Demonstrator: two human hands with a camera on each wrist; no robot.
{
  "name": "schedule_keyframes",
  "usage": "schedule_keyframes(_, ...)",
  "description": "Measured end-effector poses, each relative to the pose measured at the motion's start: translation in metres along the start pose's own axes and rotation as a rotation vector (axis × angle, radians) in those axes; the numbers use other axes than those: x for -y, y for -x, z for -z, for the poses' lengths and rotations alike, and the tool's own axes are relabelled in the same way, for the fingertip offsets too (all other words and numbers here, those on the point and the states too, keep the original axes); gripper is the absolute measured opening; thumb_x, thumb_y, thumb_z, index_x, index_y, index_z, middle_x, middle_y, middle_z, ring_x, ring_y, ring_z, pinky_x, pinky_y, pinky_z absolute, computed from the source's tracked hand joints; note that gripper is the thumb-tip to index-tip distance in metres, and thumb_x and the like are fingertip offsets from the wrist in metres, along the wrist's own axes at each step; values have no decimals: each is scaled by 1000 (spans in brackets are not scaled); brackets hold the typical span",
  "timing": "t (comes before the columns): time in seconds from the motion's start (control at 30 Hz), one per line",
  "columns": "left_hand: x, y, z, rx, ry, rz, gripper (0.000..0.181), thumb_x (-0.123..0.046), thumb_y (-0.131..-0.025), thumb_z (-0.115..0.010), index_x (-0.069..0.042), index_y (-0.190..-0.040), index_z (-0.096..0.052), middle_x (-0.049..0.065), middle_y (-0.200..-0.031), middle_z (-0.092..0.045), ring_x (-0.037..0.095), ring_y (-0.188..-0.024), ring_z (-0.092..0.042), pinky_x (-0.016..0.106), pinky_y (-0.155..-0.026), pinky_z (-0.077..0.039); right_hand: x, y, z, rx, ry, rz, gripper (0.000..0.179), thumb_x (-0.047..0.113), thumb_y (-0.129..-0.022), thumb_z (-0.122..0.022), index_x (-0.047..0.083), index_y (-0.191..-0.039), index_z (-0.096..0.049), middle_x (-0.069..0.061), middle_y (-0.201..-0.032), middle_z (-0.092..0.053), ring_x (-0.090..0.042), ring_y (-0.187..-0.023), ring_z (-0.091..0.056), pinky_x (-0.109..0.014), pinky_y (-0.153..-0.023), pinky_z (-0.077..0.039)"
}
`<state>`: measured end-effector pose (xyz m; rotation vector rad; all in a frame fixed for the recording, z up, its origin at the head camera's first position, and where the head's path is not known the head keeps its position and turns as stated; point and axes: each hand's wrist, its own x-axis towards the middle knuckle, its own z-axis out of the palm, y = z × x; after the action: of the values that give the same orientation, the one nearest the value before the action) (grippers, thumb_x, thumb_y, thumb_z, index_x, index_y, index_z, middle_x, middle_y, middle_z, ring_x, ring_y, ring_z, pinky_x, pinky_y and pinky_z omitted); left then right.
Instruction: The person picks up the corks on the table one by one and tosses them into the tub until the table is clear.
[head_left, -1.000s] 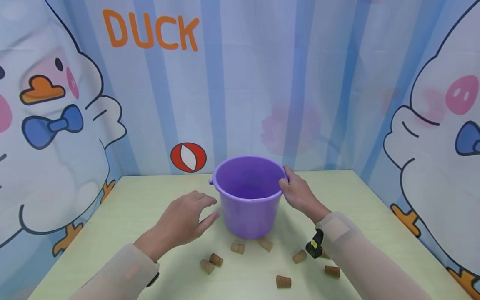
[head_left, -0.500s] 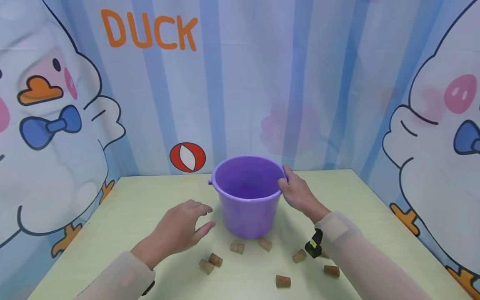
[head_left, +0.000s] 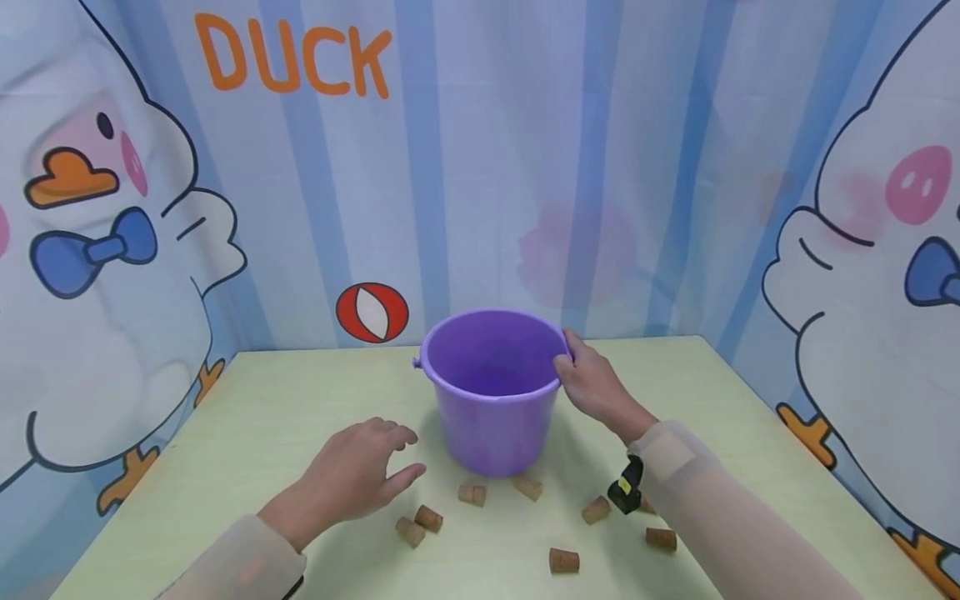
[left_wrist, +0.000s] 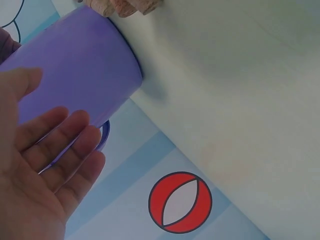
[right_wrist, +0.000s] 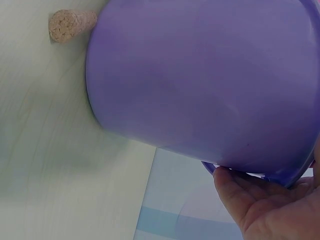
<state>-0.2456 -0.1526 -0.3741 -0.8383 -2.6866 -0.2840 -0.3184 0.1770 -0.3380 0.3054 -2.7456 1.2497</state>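
Note:
A purple bucket (head_left: 495, 433) stands upright on the pale table, its mouth tipped into view. My right hand (head_left: 597, 385) grips its rim on the right side, thumb at the rim; in the right wrist view the fingers (right_wrist: 232, 192) lie along the outside near the handle. To the left of the bucket, my left hand (head_left: 348, 471) hovers apart from it with loosely bent fingers and nothing in them. The left wrist view shows that palm (left_wrist: 30, 200) with the bucket (left_wrist: 80, 60) behind it. Several corks lie in front, among them a pale cork (head_left: 528, 487) near the bucket's base.
More corks are spread over the near table: a dark cork (head_left: 564, 561) at the front, another dark cork (head_left: 661, 539) by the right sleeve, and a cork pair (head_left: 420, 525) near the left hand. A printed curtain (head_left: 480, 167) encloses the table's back and sides.
My left hand has drawn back from the bucket, toward me and slightly left. The right hand keeps its grip on the rim, and the bucket and corks stay in place.

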Motion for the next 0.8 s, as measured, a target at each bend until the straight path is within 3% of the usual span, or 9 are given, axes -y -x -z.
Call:
schedule_keyframes(0.17, -1, 2, -5, 69, 21, 27, 29, -34, -88, -79, -11, -106, -75, -2, -93, -73, 15, -85, -67, 36, -74, -58, 0, -1, 0, -1, -2, 3, 68, 21, -101, -32, 1, -163, -14, -22, -163, -32, -38, -149, -31, -55, -120, -30)
schedule_keyframes(0.6, -5, 10, -8, 171, 41, 93, 35, -38, -88, -79, -6, -102, -75, 2, -91, -74, 17, -81, -68, 38, -69, -57, 1, -2, 0, -10, 13, 12, 68, 21, -101, -33, 0, -163, -15, -23, -162, -34, -39, -148, -33, -55, -119, -31)
schedule_keyframes(0.8, -4, 12, -11, 231, 49, 127, 38, -44, -86, -79, -7, -94, -74, 1, -84, -72, 14, -74, -62, 38, -66, -55, 0, -1, 0, -1, 8, -4, 69, 22, -101, -32, 0, -163, -12, -22, -164, -29, -38, -151, -29, -55, -121, -27)
